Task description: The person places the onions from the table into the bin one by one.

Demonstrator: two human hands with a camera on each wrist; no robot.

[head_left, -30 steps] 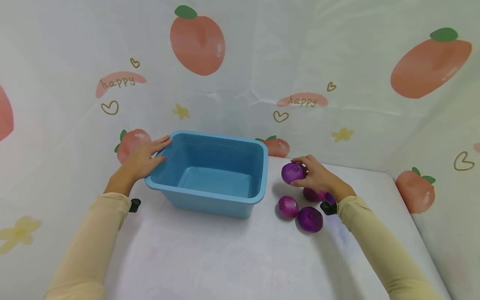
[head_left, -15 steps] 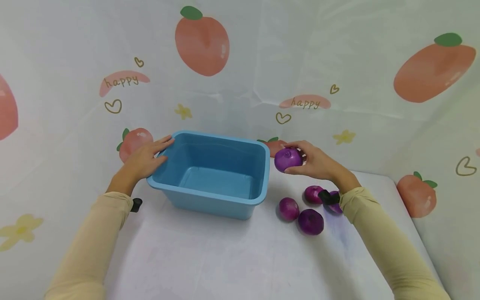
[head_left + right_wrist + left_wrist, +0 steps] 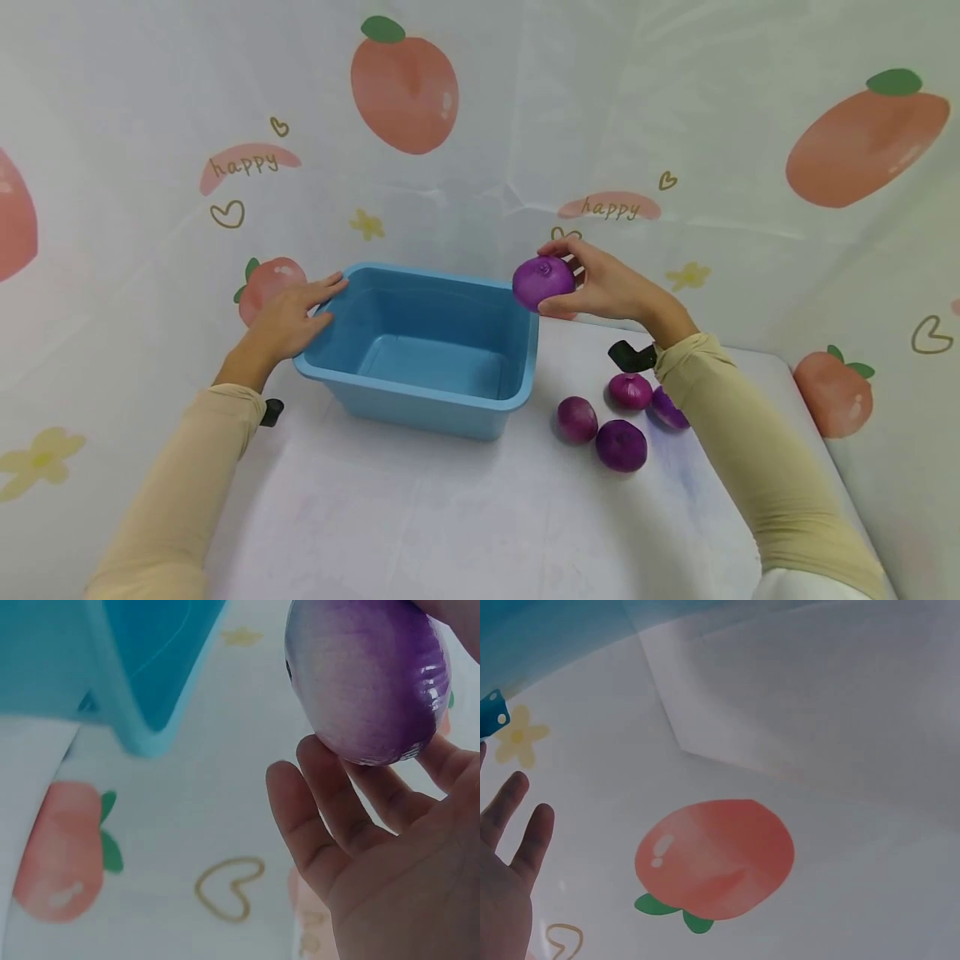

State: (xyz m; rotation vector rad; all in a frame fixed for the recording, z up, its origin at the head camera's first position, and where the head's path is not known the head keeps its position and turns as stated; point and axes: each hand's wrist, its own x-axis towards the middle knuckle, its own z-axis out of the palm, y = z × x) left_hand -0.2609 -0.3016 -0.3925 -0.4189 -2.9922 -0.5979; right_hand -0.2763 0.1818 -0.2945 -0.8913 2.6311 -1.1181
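A purple onion (image 3: pixel 543 283) is held up at the back right corner of the blue plastic basin (image 3: pixel 412 395). My right hand (image 3: pixel 611 285) grips it between thumb and fingers. In the right wrist view the same onion (image 3: pixel 367 679) sits against the fingertips, beside the basin's rim (image 3: pixel 146 735). With fingers extended, my left hand (image 3: pixel 288 318) rests on the basin's left rim. Only part of the left hand (image 3: pixel 510 862) shows in the left wrist view. The visible basin floor holds nothing.
Several purple onions lie on the white table (image 3: pixel 450 517) right of the basin: a reddish one (image 3: pixel 577 419), a dark one (image 3: pixel 621 445), another (image 3: pixel 629 392) behind, and one (image 3: pixel 667 408) partly behind the right sleeve. A fruit-printed cloth (image 3: pixel 480 167) hangs behind.
My right hand has lifted the onion off the table area and carried it up and left to the basin's back right corner. The left hand has stayed on the rim.
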